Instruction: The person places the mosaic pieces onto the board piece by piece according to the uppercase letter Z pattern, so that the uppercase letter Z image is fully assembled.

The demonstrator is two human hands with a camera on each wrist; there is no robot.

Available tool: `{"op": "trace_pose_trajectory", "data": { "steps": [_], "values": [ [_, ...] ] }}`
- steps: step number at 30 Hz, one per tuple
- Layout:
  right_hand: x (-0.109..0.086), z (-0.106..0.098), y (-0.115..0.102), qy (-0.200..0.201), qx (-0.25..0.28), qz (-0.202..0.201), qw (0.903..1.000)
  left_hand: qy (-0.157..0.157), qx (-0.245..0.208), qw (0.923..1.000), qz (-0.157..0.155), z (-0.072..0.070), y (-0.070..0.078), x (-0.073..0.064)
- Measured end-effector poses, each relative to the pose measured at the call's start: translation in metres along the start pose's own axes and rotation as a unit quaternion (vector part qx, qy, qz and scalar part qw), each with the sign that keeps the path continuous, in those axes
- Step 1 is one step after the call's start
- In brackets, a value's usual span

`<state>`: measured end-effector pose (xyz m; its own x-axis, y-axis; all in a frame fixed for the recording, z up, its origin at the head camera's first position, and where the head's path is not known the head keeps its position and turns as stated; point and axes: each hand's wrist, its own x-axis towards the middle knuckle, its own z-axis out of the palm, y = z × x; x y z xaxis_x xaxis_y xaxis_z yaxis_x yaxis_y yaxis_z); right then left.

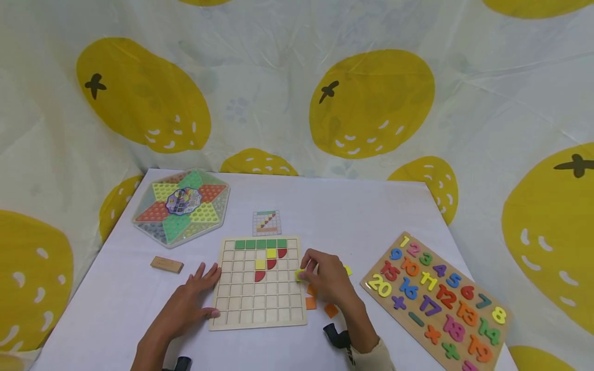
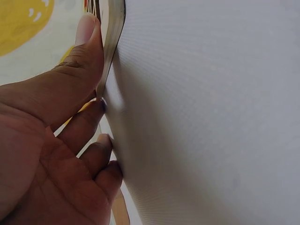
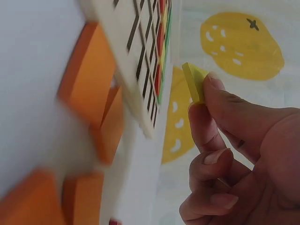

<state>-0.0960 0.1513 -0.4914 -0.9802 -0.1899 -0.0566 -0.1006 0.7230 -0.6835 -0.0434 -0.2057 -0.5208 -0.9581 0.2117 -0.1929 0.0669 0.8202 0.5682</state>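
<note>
A square wooden grid board point(image 1: 236, 304) lies flat on the table. Several green tiles point(image 1: 261, 244) line its far row; yellow squares point(image 1: 271, 253) and red quarter-round tiles point(image 1: 260, 276) step down diagonally below them. My left hand point(image 1: 187, 301) rests along the board's left side, fingers spread, thumb at the near corner. Between thumb and index finger, my right hand point(image 1: 328, 275) pinches a small yellow tile point(image 3: 193, 83) close to the board's right edge. Loose orange tiles point(image 1: 310, 303) lie below that hand, and another yellow piece point(image 1: 347, 270) is partly hidden behind it.
Behind the board lies a small printed pattern card point(image 1: 266, 223). At the far left are a hexagonal marble game board point(image 1: 195, 208) and a small wooden block point(image 1: 167, 265). A wooden number puzzle point(image 1: 436, 299) fills the right side. White cloth with yellow fruit prints hangs behind.
</note>
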Motion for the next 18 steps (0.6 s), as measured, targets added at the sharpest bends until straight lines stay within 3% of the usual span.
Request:
{"op": "trace_pose_trajectory", "data": {
  "steps": [18],
  "values": [
    [0.030, 0.045, -0.045, -0.060, -0.006, -0.054, 0.9967, -0.002, -0.001, 1.0000, -0.004, 0.000, -0.002, 0.000]
  ]
}}
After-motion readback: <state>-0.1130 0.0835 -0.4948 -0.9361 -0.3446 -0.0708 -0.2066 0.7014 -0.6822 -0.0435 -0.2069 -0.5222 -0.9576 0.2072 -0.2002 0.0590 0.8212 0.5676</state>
